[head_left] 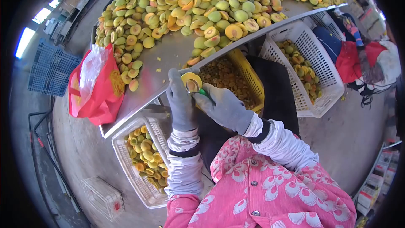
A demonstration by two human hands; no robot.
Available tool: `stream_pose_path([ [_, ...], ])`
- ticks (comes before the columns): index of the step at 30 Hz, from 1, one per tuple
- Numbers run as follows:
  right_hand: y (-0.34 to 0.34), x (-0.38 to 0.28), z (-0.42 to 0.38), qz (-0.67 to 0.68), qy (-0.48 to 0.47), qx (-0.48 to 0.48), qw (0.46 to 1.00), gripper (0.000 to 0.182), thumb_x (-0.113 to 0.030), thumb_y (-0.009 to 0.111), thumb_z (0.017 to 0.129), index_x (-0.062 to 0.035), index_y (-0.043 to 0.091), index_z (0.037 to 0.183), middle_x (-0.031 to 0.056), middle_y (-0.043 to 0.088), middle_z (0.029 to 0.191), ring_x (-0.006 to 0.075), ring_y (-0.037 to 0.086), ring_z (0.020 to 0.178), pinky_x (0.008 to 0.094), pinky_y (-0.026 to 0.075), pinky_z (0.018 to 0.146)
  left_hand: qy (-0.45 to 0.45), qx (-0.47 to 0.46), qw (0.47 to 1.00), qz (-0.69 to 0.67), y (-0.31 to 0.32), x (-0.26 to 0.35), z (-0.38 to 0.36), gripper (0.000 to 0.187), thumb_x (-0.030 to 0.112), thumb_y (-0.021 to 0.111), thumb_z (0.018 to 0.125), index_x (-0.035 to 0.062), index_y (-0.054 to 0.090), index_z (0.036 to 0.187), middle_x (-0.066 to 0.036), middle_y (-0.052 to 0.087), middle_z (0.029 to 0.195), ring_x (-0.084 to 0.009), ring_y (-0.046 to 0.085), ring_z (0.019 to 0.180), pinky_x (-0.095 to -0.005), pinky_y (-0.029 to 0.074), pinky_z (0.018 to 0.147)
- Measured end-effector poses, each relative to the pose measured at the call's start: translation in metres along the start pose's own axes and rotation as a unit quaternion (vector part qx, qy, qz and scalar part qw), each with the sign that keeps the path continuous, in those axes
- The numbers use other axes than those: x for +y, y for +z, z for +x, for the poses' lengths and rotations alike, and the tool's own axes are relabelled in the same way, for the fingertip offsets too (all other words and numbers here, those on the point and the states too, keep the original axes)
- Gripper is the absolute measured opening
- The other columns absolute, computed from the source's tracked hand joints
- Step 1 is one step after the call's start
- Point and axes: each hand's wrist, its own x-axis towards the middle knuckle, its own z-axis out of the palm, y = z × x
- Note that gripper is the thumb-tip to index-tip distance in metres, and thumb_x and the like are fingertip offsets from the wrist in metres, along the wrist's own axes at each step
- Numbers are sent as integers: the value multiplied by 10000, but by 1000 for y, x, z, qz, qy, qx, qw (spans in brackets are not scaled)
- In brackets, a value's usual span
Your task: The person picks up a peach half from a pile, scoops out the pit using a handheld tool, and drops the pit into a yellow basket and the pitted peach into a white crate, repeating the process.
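Note:
My left hand (181,101), in a grey glove, grips a halved yellow fruit (192,81) with its cut face toward my other hand. My right hand (225,106), gloved too, is closed around a green-handled tool (204,93) whose metal end is at the fruit's centre. Both hands are near the front edge of a metal table (168,55), above a yellow basket (257,88) holding small brown pieces, perhaps pits. Beyond them, a large pile of halved fruit (215,17) covers much of the table.
A red bag (95,97) hangs at the table's left. White crates of fruit stand low at the left (143,190) and at the right (325,71). Blue crates (50,67) are at far left, a small white crate (103,196) below. Other people are partly visible at both upper sides.

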Motion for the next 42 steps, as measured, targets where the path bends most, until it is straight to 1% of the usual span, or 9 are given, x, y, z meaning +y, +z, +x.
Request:
stream_pose_path([
  [6,12,-9,-26,20,-32,43,998,293,-315,563,984,-23,570,963,265,630,745,474,625,760,497,487,633,-115,133,983,-60,14,41,-16,459,385,275,1076,11,519,973,-96,620,962,-185,584,891,-316,475,842],
  [14,19,-20,-39,63,-37,48,996,235,-257,525,997,-23,539,993,274,623,770,487,608,810,482,486,644,-205,206,945,-153,10,95,-21,440,338,320,1064,16,608,983,-38,568,718,-32,316,369,-192,270,376],
  [19,26,-29,-52,211,-59,18,975,220,-239,499,1011,-24,539,986,165,644,758,289,626,647,413,491,617,-140,131,979,-69,-4,99,-24,390,333,394,1048,33,626,960,12,523,662,-34,378,382,-191,296,382],
  [20,21,-31,-57,302,61,-78,948,320,-326,485,1038,-20,549,967,63,618,745,153,557,610,347,480,570,-191,93,976,-51,-5,103,-20,398,339,413,1046,29,631,925,13,518,659,-33,385,391,-190,299,385],
  [23,-7,-57,-60,376,236,-180,878,467,-469,454,1037,-29,562,928,11,567,708,108,519,573,280,456,519,-244,39,966,-76,-12,69,-16,435,363,464,1036,18,634,833,7,513,655,-52,384,401,-205,319,392],
  [25,-5,-62,-60,311,237,-151,908,517,-522,432,1025,-37,562,906,3,538,680,101,494,544,268,443,493,-78,4,994,-76,-11,64,-9,474,401,466,1036,2,639,847,-3,512,657,-79,414,435,-227,362,437],
  [29,-2,-48,-56,332,249,-197,888,600,-607,394,1003,-47,564,869,-2,506,630,100,474,486,261,435,454,-290,-36,954,-70,-22,77,-12,548,436,426,1047,-23,658,856,-23,540,673,-119,507,517,-235,419,540],
  [36,0,-48,-51,205,195,-164,945,539,-536,405,1031,-51,549,846,-3,494,612,119,461,435,291,434,409,-272,-100,947,-141,-33,69,-4,573,458,388,1050,-22,636,860,-40,558,674,-129,572,550,-232,444,539],
  [42,-10,-65,-50,443,253,-308,803,538,-604,366,1017,-139,474,768,-36,379,550,76,337,422,307,363,393,-103,-54,990,-77,-31,82,-3,568,425,366,1059,-36,663,910,-67,631,749,-123,557,680,-248,439,640],
])
